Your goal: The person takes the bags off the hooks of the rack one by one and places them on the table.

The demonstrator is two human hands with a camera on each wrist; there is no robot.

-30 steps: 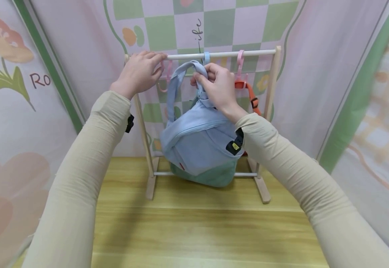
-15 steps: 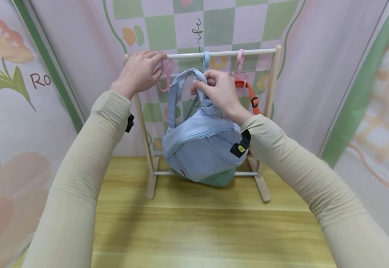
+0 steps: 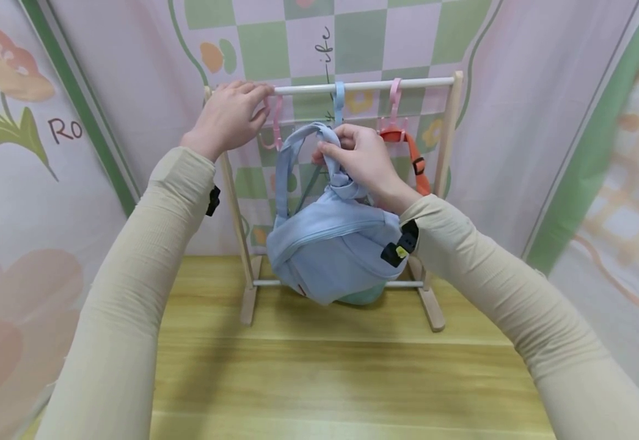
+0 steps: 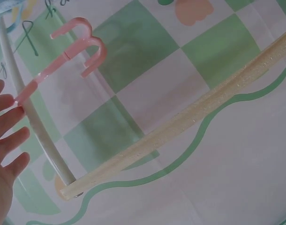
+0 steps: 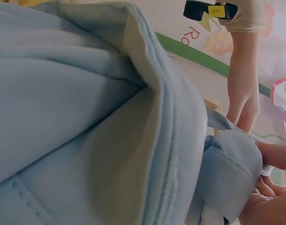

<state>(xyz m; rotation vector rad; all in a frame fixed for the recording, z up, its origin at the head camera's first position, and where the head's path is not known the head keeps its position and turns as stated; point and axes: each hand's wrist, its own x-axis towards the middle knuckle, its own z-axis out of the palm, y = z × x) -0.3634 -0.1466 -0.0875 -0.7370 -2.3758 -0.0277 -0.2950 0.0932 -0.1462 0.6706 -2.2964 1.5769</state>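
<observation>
Patterned cloth (image 3: 264, 52) with green and white checks backs the setup; wood-grain surface (image 3: 319, 379) below, carrying a small rack with pale uprights (image 3: 447, 137) and a white bar (image 3: 424, 82).

Far left: left hand (image 3: 230, 116) rests over that end of the bar. Left-wrist view shows its fingers apart and fairly straight, tips by the top of a pink hook (image 4: 82, 47), with no bag or strap in them.

Next, centre: light blue backpack (image 3: 333, 244) hangs between the uprights, body tilted, its front zip sloping up toward the right. Its strap loop (image 3: 283, 174) stands roughly upright above the body, long axis near vertical, bunched low on the right side. Behind it, a green item (image 3: 365, 297) shows at the bottom (mostly masked, so identity not recorded).

Right of the loop: right hand (image 3: 366, 156) pinches its right side, thumb in front. Key relation: the backpack lies below and slightly left of this hand, and the right is the nearer of the two; the left is apart from it. A blue hook (image 3: 339, 101) drops from the bar directly above the grip; its lower end is hidden, so cannot tell whether the loop is on it.

Far right: second pink hook (image 3: 394, 95), orange strap (image 3: 419, 177) hanging there.
</observation>
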